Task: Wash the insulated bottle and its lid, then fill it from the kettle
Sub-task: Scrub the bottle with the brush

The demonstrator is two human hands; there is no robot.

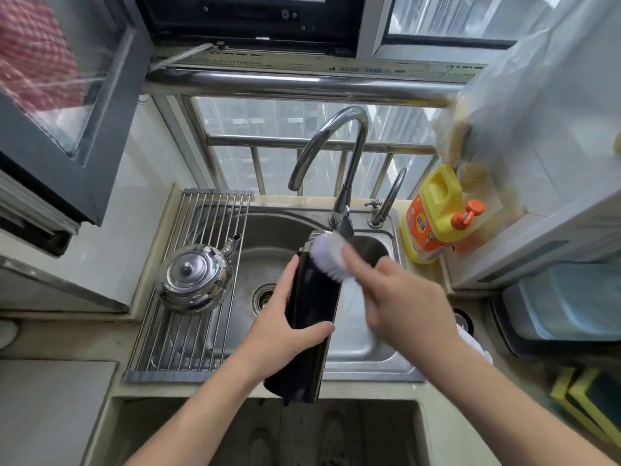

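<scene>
— Gripping what with the left hand (285, 327)?

— Wrapped round the middle of the black insulated bottle (312, 317): thumb laid across the near face, fingers curled behind. Held over the sink (369, 351), clear of the basin.

— And with the right hand (396, 297)?

— Closed on the handle of a white-bristled brush (327, 260). Too blurred to say how tightly. Pressing the bristles against the bottle's far end, just beyond the left fingertips.

— Lying which way from the left grip?

— Along a line running away from the body. Base below the grip, toward the wrist; mouth end above it, up toward the faucet (332, 146). Tilted, not upright.

— Nearer which hand, for the next stroke?

— The right, judging by the brush at the silver rim. Probably still on the washing step. To reach inside, line the brush up with that long axis first, and keep the left grip steady.

— Seen the lid?

— Not made out for certain; cannot tell whether the mouth is capped.

— And the kettle (195, 279)?

— Off to the outer side of the left grip, standing on the roll-up drying rack (188, 331), well apart from the bottle. No sign of filling yet.
</scene>
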